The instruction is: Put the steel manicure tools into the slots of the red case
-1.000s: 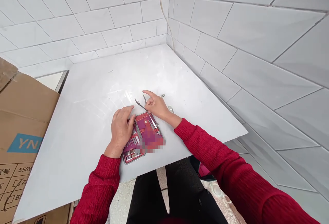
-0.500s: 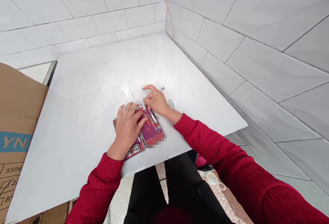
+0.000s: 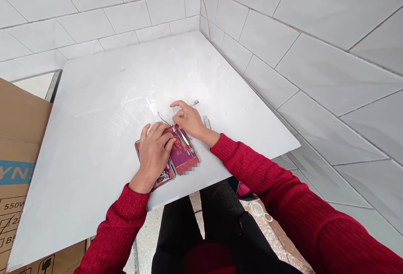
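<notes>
An opened manicure case with a red and purple lining lies near the table's front edge, several metal tools tucked into its sides. Across its middle spreads my left hand, thumb and index finger closed together on the lining, the other fingers bent over the case. My right hand pinches one handle of small metal nippers at the case's top edge. The nippers' two handles stand apart, pointing away from me; their jaw end is at the lining. Nail clippers lie beside my right wrist, partly hidden.
Another metal clipper-like tool rests beyond my right hand. The white table meets a tiled wall at the back and right. A cardboard box stands along the left edge.
My left thumb has drawn in toward the index finger. My right hand still holds the nippers' handle, barely moved. The whole view has shifted slightly.
</notes>
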